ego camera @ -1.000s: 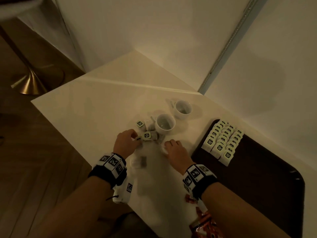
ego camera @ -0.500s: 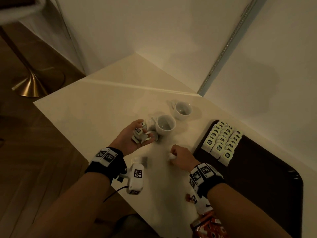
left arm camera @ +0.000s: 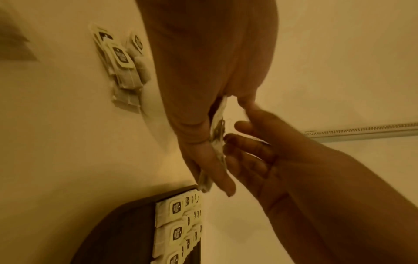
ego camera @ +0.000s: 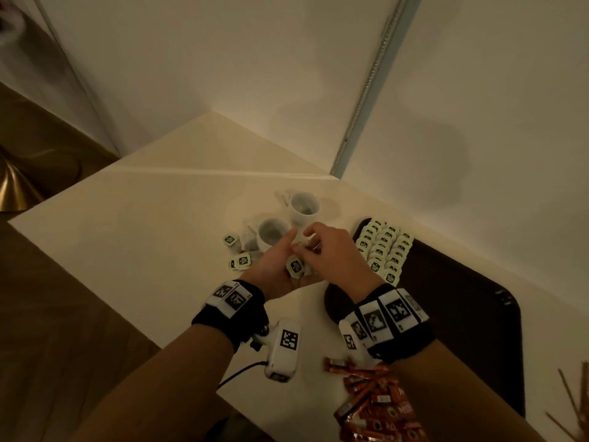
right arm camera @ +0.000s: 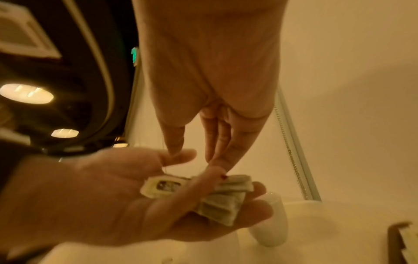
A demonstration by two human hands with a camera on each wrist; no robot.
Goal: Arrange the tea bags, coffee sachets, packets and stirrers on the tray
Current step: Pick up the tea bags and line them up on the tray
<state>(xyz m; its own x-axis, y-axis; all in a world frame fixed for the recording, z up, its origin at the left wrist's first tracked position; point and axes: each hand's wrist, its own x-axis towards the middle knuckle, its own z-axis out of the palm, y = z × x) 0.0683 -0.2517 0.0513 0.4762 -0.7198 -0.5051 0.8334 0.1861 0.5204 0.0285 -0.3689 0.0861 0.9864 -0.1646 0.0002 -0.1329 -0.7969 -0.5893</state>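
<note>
Your left hand (ego camera: 280, 269) has turned palm-up and come off the bench (ego camera: 143, 237), and it now cradles a small bundle of tea bags (right arm camera: 203, 194) across its fingers; 1 s ago it was still down among the loose ones beside the cups. Your right hand (ego camera: 331, 256) has crossed over from the bench to meet it, and its fingertips (right arm camera: 217, 160) are down on the bundle, pinching or squaring the top bag. The wrist views blur there, so I cannot tell whether it has actually taken a bag yet.

That shift means the gathering part of this round looks done and you are now sorting the handful for placing. The tray (ego camera: 462, 330) sits to your right with 3 neat rows of tea bags (ego camera: 387, 247) filling its far-left corner; the rest of it is bare and dark.

A few tea bags (ego camera: 240, 261) remain loose on the bench left of the 2 cups (ego camera: 272, 232). The red sachets (ego camera: 369, 400) lie heaped at the bench's near edge, under your right forearm, and the stirrers (ego camera: 570, 406) show only at the frame's right edge. By my judgement the tea bags are nearly finished and everything else is untouched.
</note>
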